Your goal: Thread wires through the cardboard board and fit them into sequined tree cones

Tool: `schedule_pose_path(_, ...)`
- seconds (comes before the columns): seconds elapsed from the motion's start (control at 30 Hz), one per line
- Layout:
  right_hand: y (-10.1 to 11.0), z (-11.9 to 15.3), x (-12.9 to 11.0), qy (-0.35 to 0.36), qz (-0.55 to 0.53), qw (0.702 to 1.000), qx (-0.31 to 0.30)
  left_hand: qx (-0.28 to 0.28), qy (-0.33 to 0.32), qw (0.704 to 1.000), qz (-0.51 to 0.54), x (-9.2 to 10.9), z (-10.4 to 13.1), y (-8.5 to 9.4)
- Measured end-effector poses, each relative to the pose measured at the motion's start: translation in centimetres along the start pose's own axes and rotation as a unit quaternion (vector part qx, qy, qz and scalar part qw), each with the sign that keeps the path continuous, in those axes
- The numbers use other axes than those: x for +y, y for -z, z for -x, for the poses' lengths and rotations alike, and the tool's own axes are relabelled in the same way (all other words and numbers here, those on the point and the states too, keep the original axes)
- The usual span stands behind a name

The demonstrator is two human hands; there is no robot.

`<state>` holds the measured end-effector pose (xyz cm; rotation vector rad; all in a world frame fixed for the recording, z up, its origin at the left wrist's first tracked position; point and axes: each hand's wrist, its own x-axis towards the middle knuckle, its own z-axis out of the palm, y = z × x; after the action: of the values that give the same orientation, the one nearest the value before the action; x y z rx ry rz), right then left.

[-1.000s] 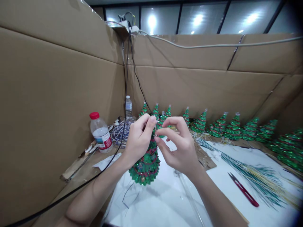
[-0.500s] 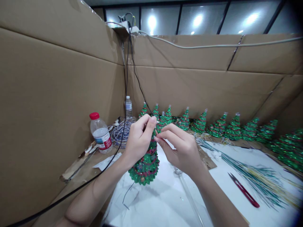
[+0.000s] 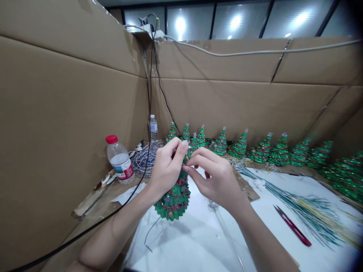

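Note:
A small green tree (image 3: 172, 202) with red garland hangs tilted over the white surface, a thin dark wire trailing from its base. My left hand (image 3: 168, 162) is closed round the tree's upper part, thumb near the top. The fingertips of my right hand (image 3: 217, 175) are pinched together against the tree's right side, just below the top. Whatever lies between those fingertips is too small to make out. My fingers hide most of the treetop.
Several green trees (image 3: 239, 144) line the cardboard wall. Red-handled snips (image 3: 295, 228) lie right, beside green and yellow wires (image 3: 306, 211). A red-capped bottle (image 3: 121, 162) and tangled wire (image 3: 143, 158) stand left. A black cable (image 3: 113, 212) crosses near my left arm. A clear rod (image 3: 228, 234) lies centre.
My right fingertips have shifted slightly left and down against the tree, and their pinch looks tighter. My left hand keeps its hold. The view has moved a little.

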<state>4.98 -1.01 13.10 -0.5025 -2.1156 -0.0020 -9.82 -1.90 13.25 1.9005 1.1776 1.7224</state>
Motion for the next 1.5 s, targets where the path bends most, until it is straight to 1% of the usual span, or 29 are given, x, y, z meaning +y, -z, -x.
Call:
schedule_pose_path(0.1,0.2,-0.1,0.0,-0.046,-0.057,0.997,0.003,0.000,0.000,1.000,0.012,0.0,0.0,0.0)
schedule_pose_path(0.23,0.1,-0.5,0.3,-0.099,-0.100,0.990,-0.026,-0.001,0.003,1.000,0.019,0.0,-0.1,0.0)
schedule_pose_path(0.33,-0.2,-0.7,1.0,-0.145,-0.158,0.976,-0.037,-0.004,0.008,1.000,0.027,0.1,-0.2,0.1)
schedule_pose_path(0.43,-0.6,-0.8,1.8,-0.185,-0.239,0.951,-0.061,-0.018,0.013,0.999,0.048,0.3,-0.2,0.1)
schedule_pose_path(0.53,-1.0,-0.7,2.4,-0.216,-0.326,0.916,-0.088,-0.026,0.019,0.998,0.057,0.5,-0.1,0.1)
schedule_pose_path(0.63,-1.3,-0.5,2.8,-0.232,-0.397,0.882,-0.101,-0.031,0.021,0.998,0.059,0.5,0.0,0.1)
schedule_pose_path(0.7,-1.5,-0.5,3.0,-0.233,-0.419,0.872,-0.100,-0.037,0.022,0.997,0.061,0.5,0.0,0.1)
schedule_pose_path(0.9,-1.6,-0.5,3.3,-0.228,-0.432,0.867,-0.096,-0.040,0.021,0.996,0.072,0.3,0.0,0.0)
schedule_pose_path(1.07,-1.3,-0.5,3.2,-0.232,-0.451,0.854,-0.116,-0.030,0.027,0.997,0.068,0.3,-0.2,0.1)
schedule_pose_path(1.17,-1.2,-0.5,3.0,-0.236,-0.437,0.861,-0.106,-0.033,0.023,0.997,0.068,0.3,-0.1,0.1)
schedule_pose_path(1.43,-1.3,-0.6,3.0,-0.236,-0.418,0.871,-0.101,-0.034,0.017,0.996,0.075,0.2,-0.1,0.1)
schedule_pose_path(1.5,-1.2,-0.6,3.0,-0.239,-0.422,0.869,-0.103,-0.036,0.019,0.996,0.075,0.2,-0.1,0.1)
